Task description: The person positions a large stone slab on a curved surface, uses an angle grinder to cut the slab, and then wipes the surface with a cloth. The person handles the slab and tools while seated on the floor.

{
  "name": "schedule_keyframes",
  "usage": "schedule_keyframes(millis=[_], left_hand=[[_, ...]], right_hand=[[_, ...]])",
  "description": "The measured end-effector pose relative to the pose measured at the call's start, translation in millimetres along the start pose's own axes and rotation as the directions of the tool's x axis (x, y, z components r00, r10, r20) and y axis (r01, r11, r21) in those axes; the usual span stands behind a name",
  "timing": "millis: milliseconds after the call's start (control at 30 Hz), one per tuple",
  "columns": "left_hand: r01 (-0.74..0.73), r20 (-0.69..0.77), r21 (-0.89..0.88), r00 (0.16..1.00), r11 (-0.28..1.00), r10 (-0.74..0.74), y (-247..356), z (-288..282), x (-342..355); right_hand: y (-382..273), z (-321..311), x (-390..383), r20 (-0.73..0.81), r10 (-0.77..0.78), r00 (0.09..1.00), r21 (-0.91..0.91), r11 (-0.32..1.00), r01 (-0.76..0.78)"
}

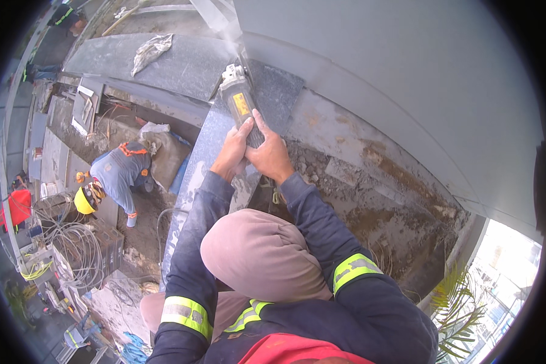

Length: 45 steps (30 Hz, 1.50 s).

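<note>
Both of my hands are wrapped round the body of an angle grinder (239, 102), grey with a yellow label and a silver head pointing away from me. My left hand (229, 150) grips its left side, and my right hand (269, 153) closes on the right side, thumbs near each other on top. The grinder's head is at the edge of a dark grey stone slab (280, 91), close to the grey wall. Pale dust rises round the head, and the disc is mostly hidden. A second long slab (188, 64) lies further left, with a crumpled whitish rag (151, 53) on it.
A tall grey wall panel (394, 67) stands to the right. Below the slabs lies broken soil and rubble (358, 200). At left a person in a yellow helmet (85, 201) bends down near coiled cables (79, 249). Palm leaves (458, 303) show at lower right.
</note>
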<state>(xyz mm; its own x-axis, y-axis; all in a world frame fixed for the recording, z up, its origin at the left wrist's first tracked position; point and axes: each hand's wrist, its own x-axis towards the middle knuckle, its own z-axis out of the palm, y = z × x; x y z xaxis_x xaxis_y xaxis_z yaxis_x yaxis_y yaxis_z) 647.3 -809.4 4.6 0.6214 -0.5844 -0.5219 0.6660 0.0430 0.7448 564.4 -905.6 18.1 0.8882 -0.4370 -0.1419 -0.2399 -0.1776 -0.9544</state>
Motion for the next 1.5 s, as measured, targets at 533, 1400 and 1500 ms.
schedule_keyframes(millis=[533, 1400, 1500], left_hand=[[0.008, -0.021, 0.043, 1.000, 0.999, -0.007, 5.8, -8.6, 22.2], [0.016, -0.023, 0.063, 1.000, 0.998, -0.015, -3.8, -0.1, -4.3], [0.006, -0.019, 0.045, 1.000, 0.999, -0.005, -2.9, -0.5, -2.0]], right_hand=[[6.4, 5.3, 23.5, 0.042, 0.067, 0.997, 0.060, 0.996, -0.070], [-0.8, -2.9, -6.8, 0.032, 0.084, 0.996, 0.045, 0.995, -0.086], [2.4, -1.3, -2.2, 0.051, 0.093, 0.994, 0.054, 0.994, -0.095]])
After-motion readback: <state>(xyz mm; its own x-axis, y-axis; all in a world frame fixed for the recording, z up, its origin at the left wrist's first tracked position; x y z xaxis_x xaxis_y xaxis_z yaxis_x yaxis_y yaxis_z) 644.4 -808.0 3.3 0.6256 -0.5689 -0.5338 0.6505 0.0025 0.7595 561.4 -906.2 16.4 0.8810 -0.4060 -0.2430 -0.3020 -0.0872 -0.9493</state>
